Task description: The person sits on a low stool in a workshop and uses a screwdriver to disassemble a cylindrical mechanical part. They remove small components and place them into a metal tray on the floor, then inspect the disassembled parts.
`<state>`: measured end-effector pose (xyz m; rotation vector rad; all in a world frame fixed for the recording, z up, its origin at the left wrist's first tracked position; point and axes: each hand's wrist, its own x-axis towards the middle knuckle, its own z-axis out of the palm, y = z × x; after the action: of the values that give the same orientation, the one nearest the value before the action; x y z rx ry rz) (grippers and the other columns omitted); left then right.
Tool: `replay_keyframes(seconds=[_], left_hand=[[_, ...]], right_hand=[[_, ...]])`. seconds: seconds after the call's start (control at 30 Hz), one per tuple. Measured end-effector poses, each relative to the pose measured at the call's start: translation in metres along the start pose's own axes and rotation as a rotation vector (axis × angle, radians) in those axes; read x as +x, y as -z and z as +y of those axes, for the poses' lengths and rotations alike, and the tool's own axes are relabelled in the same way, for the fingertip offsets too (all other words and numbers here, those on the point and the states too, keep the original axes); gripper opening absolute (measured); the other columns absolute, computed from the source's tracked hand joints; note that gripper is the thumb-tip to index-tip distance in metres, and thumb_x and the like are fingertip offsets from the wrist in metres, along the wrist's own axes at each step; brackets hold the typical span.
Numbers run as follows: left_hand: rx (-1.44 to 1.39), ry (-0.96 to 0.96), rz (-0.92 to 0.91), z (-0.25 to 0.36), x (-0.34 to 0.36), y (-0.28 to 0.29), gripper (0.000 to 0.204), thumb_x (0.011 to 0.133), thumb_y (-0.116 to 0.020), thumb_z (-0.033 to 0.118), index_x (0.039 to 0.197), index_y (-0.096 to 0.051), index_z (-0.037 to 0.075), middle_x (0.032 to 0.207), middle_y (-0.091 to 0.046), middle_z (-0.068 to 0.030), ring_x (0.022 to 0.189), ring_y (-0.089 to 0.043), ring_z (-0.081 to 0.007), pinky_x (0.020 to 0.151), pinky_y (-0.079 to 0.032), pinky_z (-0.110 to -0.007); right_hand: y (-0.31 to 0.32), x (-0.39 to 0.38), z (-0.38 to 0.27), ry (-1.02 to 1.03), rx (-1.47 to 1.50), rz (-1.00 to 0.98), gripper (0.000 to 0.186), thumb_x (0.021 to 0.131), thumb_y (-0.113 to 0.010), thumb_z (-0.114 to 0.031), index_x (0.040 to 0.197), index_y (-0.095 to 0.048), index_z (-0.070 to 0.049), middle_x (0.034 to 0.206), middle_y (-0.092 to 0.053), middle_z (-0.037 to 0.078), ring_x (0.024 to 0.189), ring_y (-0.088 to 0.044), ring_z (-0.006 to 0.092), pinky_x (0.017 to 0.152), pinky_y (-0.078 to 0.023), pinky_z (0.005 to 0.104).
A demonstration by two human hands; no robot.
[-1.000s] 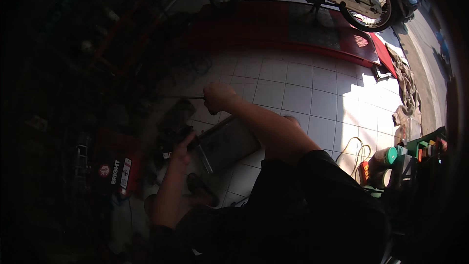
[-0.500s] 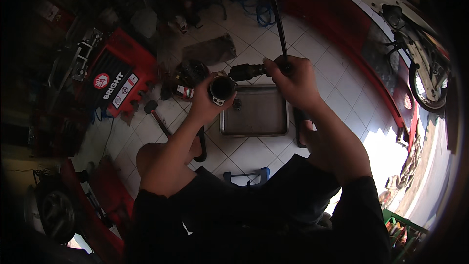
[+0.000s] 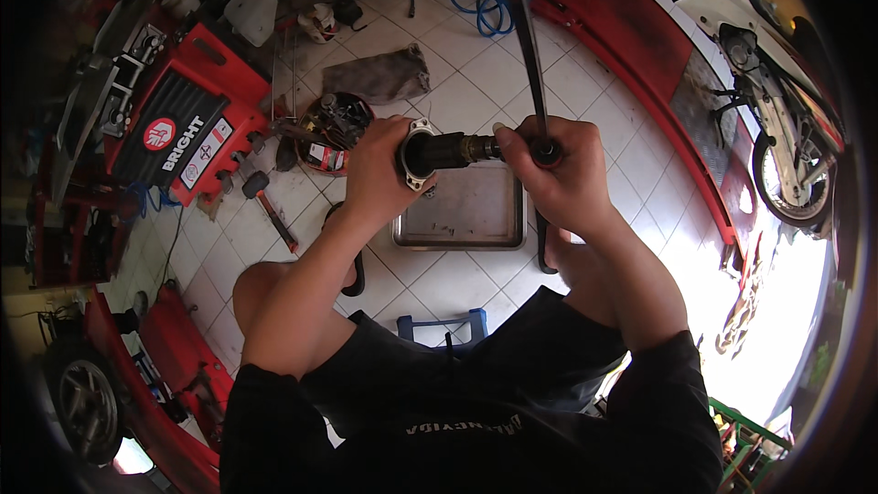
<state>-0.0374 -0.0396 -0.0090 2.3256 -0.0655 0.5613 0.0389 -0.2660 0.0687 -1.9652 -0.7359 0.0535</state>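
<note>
My left hand is wrapped round a metal engine cylinder, its flanged open end facing right. A dark rod-like tool with a stepped metal collar sits level, its left end inside the cylinder's bore. My right hand grips the tool's right end, thumb laid along the collar. From that hand a long black bar runs up past the top edge; whether it joins the tool is hidden by the fingers. Below the hands, a shallow metal tray lies on the floor with a small dark part in it.
Left of me are a red machine, a hammer and a round container of parts. A grey cloth and blue hose lie ahead. A red platform and a motorcycle stand right.
The tool's left end has gone from just outside the cylinder's opening to inside its bore. Both hands stay closed on their things. The picture is brighter.
</note>
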Motion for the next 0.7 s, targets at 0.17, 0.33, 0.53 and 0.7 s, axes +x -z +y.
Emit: replay_keyframes(seconds=[0.17, 0.33, 0.53, 0.7], left_hand=[[-0.133, 0.127, -0.074, 0.017, -0.004, -0.006, 0.046, 0.058, -0.087, 0.006, 0.096, -0.061, 0.004, 0.099, -0.066, -0.0126, 0.097, -0.064, -0.0359, 0.082, -0.052, -0.044], [-0.091, -0.132, -0.009, 0.022, -0.003, -0.018, 0.047, 0.057, -0.087, 0.009, 0.096, -0.063, 0.005, 0.097, -0.067, -0.0128, 0.098, -0.065, -0.0364, 0.08, -0.053, -0.047], [0.032, -0.1, -0.011, 0.028, 0.002, -0.014, 0.044, 0.061, -0.088, 0.007, 0.098, -0.064, 0.004, 0.099, -0.069, -0.0131, 0.091, -0.069, -0.0333, 0.081, -0.055, -0.042], [-0.508, 0.236, 0.038, 0.013, 0.001, -0.012, 0.033, 0.073, -0.085, 0.002, 0.099, -0.064, 0.005, 0.092, -0.072, -0.0031, 0.086, -0.069, -0.0122, 0.079, -0.055, -0.029]], right_hand=[[-0.01, -0.004, 0.003, 0.138, -0.004, -0.039, 0.022, 0.084, -0.077, -0.013, 0.072, -0.064, 0.001, 0.063, -0.057, 0.016, 0.053, -0.052, 0.032, 0.053, -0.044, 0.0411], [-0.019, -0.007, 0.011, 0.253, -0.103, -0.16, 0.019, 0.08, -0.077, -0.015, 0.075, -0.067, 0.0, 0.07, -0.064, 0.018, 0.065, -0.064, 0.0387, 0.059, -0.051, 0.0445], [-0.008, -0.007, 0.011, 0.155, -0.051, -0.163, 0.032, 0.089, -0.081, -0.024, 0.081, -0.069, 0.004, 0.06, -0.058, 0.013, 0.051, -0.057, 0.0247, 0.052, -0.044, 0.0363], [0.011, 0.004, 0.002, -0.148, 0.147, -0.118, 0.042, 0.092, -0.079, -0.038, 0.084, -0.071, 0.003, 0.063, -0.063, 0.008, 0.054, -0.06, 0.0151, 0.052, -0.047, 0.0336]])
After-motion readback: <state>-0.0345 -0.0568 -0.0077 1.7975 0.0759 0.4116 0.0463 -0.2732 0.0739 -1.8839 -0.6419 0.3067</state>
